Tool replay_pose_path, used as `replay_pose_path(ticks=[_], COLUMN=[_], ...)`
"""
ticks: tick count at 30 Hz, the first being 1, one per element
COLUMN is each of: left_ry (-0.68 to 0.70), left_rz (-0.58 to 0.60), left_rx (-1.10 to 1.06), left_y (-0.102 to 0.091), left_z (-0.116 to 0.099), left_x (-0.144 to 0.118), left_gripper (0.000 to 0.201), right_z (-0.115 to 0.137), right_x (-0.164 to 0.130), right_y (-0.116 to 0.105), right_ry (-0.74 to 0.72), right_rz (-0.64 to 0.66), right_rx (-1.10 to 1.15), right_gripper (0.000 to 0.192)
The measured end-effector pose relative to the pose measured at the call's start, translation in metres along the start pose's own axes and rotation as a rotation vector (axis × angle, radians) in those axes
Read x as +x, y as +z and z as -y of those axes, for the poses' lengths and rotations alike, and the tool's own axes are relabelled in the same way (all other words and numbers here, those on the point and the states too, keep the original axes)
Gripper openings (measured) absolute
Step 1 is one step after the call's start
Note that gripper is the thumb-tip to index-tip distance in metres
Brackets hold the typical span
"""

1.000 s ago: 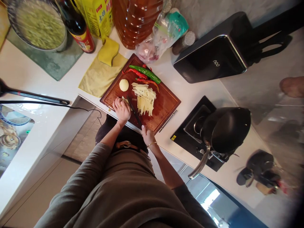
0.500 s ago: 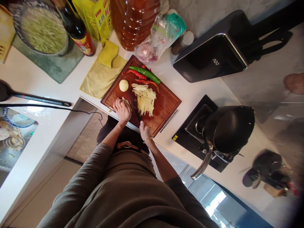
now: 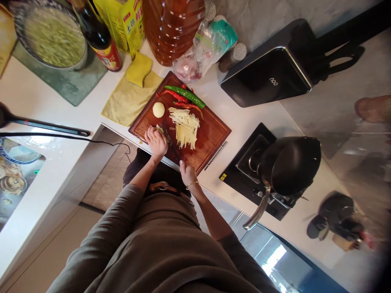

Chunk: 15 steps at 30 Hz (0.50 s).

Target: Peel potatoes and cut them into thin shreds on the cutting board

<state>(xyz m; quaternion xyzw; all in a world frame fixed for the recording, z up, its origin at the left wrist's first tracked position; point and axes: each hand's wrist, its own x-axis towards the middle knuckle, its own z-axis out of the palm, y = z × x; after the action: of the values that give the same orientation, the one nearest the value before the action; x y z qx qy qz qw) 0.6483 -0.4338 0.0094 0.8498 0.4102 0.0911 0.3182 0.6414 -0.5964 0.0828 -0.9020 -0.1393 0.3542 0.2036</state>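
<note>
At the near edge of the white counter [image 3: 45,101] sits our wooden cutting board [image 3: 214,132], one corner hanging just over the drop where the countertop steps back, so there's little spare room on that side. Our left hand [image 3: 156,140] is down on the board, fingers curled tight over a pale potato piece [image 3: 159,128], pinning it flat. Our right hand [image 3: 187,174] is wrapped closed around the handle of the knife [image 3: 170,142], wrist off the board's near edge, blade running up beside the left fingertips. Just right of the blade lies the heap of cut potato strips [image 3: 185,128], touching nothing but board. A peeled round potato [image 3: 158,109] waits above the left hand, and a green chilli [image 3: 185,94] with red chillies [image 3: 175,95] lies along the far edge. The right half of the board is bare wood.

Left of the board, a yellow cloth [image 3: 128,99] butts against it; beyond it, a green mat [image 3: 65,83] carries a bowl [image 3: 50,34] full of something pale green and shredded. Behind stand a dark sauce bottle [image 3: 99,38], a yellow carton [image 3: 125,20] and a large oil jug [image 3: 174,26] holding amber oil. A plastic bag [image 3: 203,51] slumps at the board's far corner. To the right, a black appliance [image 3: 269,69], then a black wok [image 3: 290,165] on its burner, handle pointing toward us.
</note>
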Motion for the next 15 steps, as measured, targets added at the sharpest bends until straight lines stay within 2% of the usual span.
replay_pose_path(ticks=[15], left_ry=[-0.005], left_rz=[0.014], left_rx=[0.003], left_y=[-0.002], left_z=[-0.004], left_x=[0.001], left_gripper=[0.025], right_z=[-0.002], right_x=[0.017], right_y=[0.017], right_ry=[0.088], right_rz=[-0.02], right_rx=[-0.071], right_gripper=[0.057])
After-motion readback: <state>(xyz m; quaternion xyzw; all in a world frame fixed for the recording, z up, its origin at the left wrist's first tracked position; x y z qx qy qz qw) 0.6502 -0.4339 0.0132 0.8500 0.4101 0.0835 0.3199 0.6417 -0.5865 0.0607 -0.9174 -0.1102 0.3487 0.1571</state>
